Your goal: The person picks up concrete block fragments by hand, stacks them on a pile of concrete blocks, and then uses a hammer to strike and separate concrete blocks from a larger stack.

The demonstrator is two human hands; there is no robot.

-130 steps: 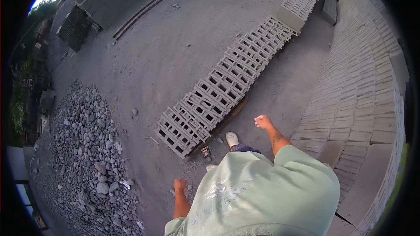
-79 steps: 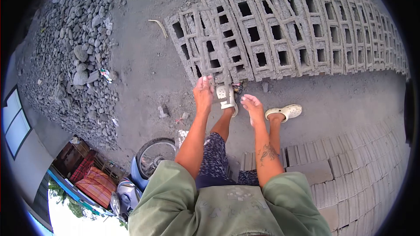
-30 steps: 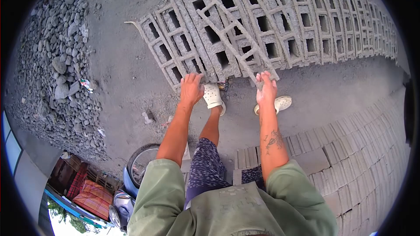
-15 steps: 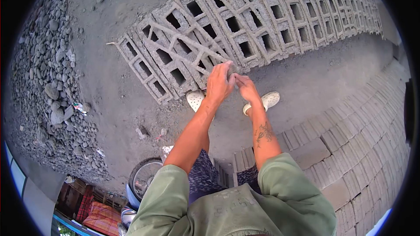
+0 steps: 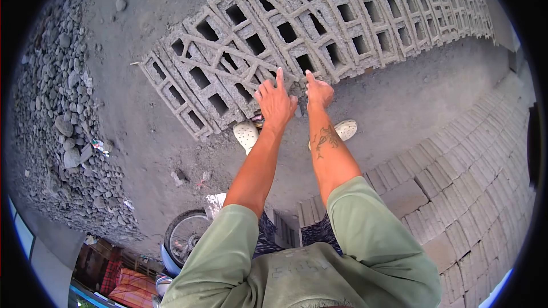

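A hollow concrete block [image 5: 224, 45] lies aslant on top of a long row of hollow concrete blocks [image 5: 319, 23]. Over its near end is my left hand [image 5: 275, 101], index finger stretched forward and the others partly bent and spread, holding nothing visible. Just to the right hovers my right hand [image 5: 321, 92], one finger pointing forward and the rest curled, with nothing seen in it. Between the two hands shows the rough near edge of the row. My cream clogs [image 5: 246, 135] stand on the ground beneath.
Stacked solid grey blocks [image 5: 451, 182] fill the lower right. A heap of stones [image 5: 57, 97] runs along the left. A wheel [image 5: 185, 236] stands at lower left, near orange plaid cloth [image 5: 132, 288]. Bare grey ground [image 5: 411, 94] lies between row and stack.
My hands were together around a small grey lump at the row's near edge. Now they are apart, fingers pointing forward, and the lump is no longer seen in them. The view has shifted slightly.
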